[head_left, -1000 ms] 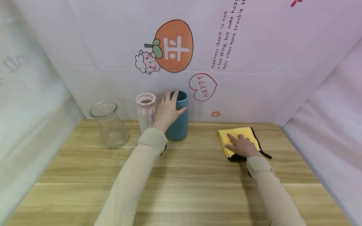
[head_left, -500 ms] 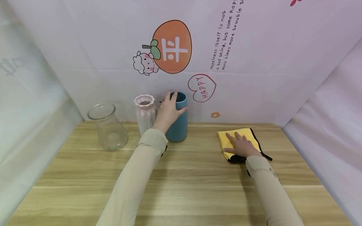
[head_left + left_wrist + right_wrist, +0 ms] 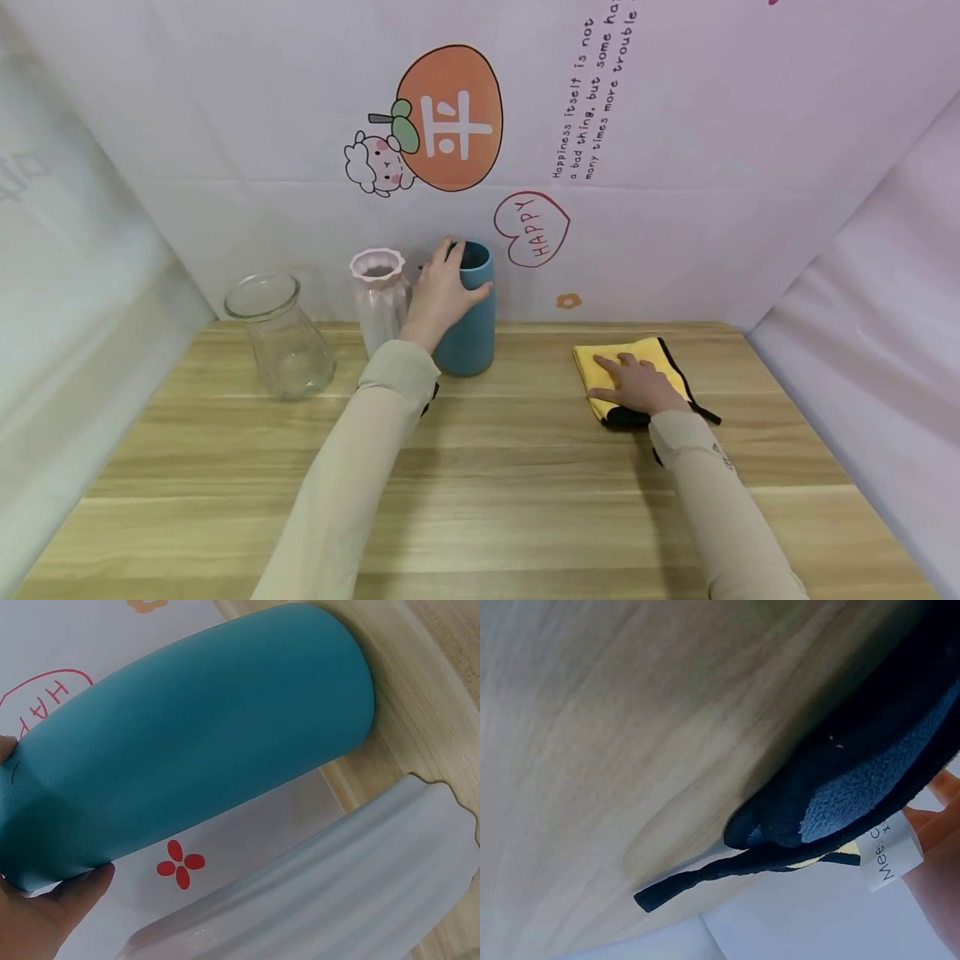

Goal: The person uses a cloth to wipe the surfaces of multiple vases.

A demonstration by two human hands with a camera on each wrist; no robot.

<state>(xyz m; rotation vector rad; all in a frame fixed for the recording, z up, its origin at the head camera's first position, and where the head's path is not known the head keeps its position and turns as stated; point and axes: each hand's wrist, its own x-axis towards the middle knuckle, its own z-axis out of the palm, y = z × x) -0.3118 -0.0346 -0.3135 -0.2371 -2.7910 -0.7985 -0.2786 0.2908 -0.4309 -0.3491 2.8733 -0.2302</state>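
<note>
Resting at one o'clock, fingers spread, the right hand (image 3: 636, 389) touched a folded yellow black-edged cloth (image 3: 651, 353) on the wood-grained tabletop (image 3: 525, 500). At eleven stood a clear flared glass jar (image 3: 291, 360). Farther, at twelve, the left hand (image 3: 441, 293), thumb and fingers apart, gripped an upright matte-blue cylindrical vase (image 3: 471, 329) near its rim, just beside a fluted pale-pink vase (image 3: 380, 308).

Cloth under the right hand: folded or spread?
Folded: the cloth lies as a compact pad beneath the right hand, layers showing at its edge.
</note>
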